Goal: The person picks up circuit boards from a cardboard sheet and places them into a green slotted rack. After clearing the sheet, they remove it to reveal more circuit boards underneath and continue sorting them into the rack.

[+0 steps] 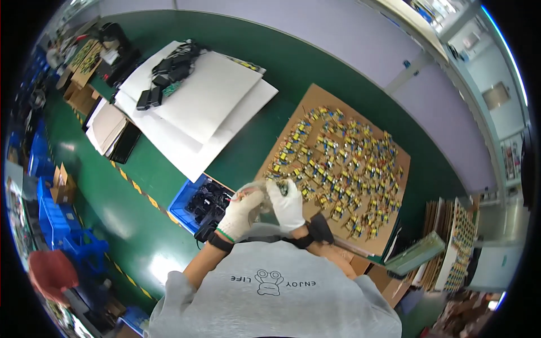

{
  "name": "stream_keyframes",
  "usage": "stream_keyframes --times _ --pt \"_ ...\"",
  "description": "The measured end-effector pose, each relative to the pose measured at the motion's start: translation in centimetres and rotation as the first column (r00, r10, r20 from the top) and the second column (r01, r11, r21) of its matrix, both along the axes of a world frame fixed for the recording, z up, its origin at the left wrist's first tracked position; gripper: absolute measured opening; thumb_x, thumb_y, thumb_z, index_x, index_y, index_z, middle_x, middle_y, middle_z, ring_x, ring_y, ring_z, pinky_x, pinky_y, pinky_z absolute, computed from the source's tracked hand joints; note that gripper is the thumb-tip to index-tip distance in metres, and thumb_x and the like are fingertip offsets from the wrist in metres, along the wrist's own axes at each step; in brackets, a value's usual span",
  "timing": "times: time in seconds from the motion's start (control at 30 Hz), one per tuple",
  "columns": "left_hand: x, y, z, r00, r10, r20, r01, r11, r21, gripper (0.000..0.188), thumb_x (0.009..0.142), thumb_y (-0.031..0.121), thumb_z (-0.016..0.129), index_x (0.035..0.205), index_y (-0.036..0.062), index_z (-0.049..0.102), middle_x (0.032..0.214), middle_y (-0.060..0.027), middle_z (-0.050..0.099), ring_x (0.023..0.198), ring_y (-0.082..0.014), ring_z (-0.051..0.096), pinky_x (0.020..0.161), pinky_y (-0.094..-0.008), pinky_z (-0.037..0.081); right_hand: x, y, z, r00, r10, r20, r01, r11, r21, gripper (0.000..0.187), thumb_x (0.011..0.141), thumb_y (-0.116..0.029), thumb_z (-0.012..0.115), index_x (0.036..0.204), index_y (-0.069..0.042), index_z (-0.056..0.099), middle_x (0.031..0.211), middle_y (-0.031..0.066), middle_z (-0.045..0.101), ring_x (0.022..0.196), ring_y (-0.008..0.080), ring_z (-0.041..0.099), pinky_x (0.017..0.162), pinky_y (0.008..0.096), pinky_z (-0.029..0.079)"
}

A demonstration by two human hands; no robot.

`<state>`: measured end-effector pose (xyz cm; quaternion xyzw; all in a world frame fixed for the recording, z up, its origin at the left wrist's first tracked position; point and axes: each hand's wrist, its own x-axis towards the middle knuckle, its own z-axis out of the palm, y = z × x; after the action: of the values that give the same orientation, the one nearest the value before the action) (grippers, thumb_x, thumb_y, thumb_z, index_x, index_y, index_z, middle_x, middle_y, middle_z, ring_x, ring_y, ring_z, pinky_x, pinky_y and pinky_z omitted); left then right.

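Observation:
My left hand (239, 214), in a white knit glove with a green cuff edge, is closed in front of my chest. Reddish tones show at its fingertips, but what it grips is too small to make out. Close beside it is my right hand (287, 207), also white-gloved, with its fingers curled round a small dark green piece (283, 188). A pale, see-through patch shows between the hands; I cannot tell what it is. Just beyond and right of them, many small circuit boards with yellow blocks (344, 163) cover a brown cardboard sheet (311, 101).
A blue bin (179, 209) of black adapters (208, 200) stands at my left. Large white sheets (208, 90) carry black cabled adapters (174, 67) on the green table (242, 146). Stacked cardboard panels (439, 242) stand at the right. A blue stool (84, 245) is on the left floor.

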<state>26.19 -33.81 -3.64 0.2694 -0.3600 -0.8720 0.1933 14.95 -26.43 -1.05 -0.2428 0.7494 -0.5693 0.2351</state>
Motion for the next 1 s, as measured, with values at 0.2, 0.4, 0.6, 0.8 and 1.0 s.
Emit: stream_keyframes --times 0.2,0.4,0.6,0.8,1.0 --pt "-0.9 0.5 3.2 0.991 -0.068 0.118 0.034 0.962 0.27 0.032 0.09 0.022 0.059 0.118 0.0057 0.055 0.094 -0.0032 0.062 0.077 -0.0113 0.059 0.06 -0.0242 0.048 -0.6 1.5 -2.6 0.982 0.018 0.188 0.045 0.945 -0.324 0.04 0.094 -0.036 0.056 0.088 0.003 0.062 0.067 0.0011 0.056 0.057 0.011 0.051 0.05 0.0246 0.04" --pt "0.7 -0.6 0.3 0.981 0.014 -0.193 0.067 0.911 0.407 0.052 0.087 0.03 0.066 0.13 0.0073 0.047 0.113 -0.0059 0.059 0.089 -0.0179 0.061 0.073 -0.0289 0.054 -2.0 5.2 -2.8 0.958 -0.05 -0.284 0.097 0.983 0.153 0.042 0.09 -0.04 0.058 0.074 -0.002 0.059 0.063 0.0126 0.056 0.058 0.0298 0.055 0.053 0.0354 0.041" --pt "3.0 -0.6 -1.5 1.0 -0.006 0.021 -0.002 0.943 0.332 0.053 0.086 0.028 0.066 0.13 0.0045 0.047 0.113 -0.0059 0.058 0.098 -0.0196 0.061 0.082 -0.0364 0.055 -3.6 4.3 -2.9 0.629 0.356 -0.692 -0.009 0.892 0.451 0.042 0.075 -0.044 0.07 0.074 -0.002 0.059 0.081 0.0137 0.056 0.076 0.0335 0.057 0.065 0.0445 0.043" --pt "2.3 0.8 0.0 0.988 -0.04 0.147 0.005 0.973 0.232 0.041 0.087 0.022 0.061 0.124 0.0049 0.054 0.101 -0.0036 0.062 0.085 -0.0142 0.063 0.066 -0.025 0.053 -2.4 4.9 -4.1 0.492 0.107 -0.864 0.238 0.938 0.252 0.059 0.074 -0.045 0.071 0.118 -0.009 0.056 0.106 0.0059 0.058 0.098 0.0258 0.053 0.086 0.0444 0.038" --pt "2.2 1.0 0.3 0.989 -0.035 0.141 0.006 0.979 0.203 0.043 0.091 0.027 0.061 0.127 0.006 0.051 0.095 0.0001 0.057 0.076 -0.0095 0.058 0.069 -0.0237 0.054 -2.8 5.3 -4.4 0.455 0.236 -0.858 0.159 0.927 0.339 0.036 0.072 -0.034 0.074 0.099 -0.014 0.063 0.091 0.0034 0.061 0.089 0.0244 0.057 0.084 0.042 0.039"
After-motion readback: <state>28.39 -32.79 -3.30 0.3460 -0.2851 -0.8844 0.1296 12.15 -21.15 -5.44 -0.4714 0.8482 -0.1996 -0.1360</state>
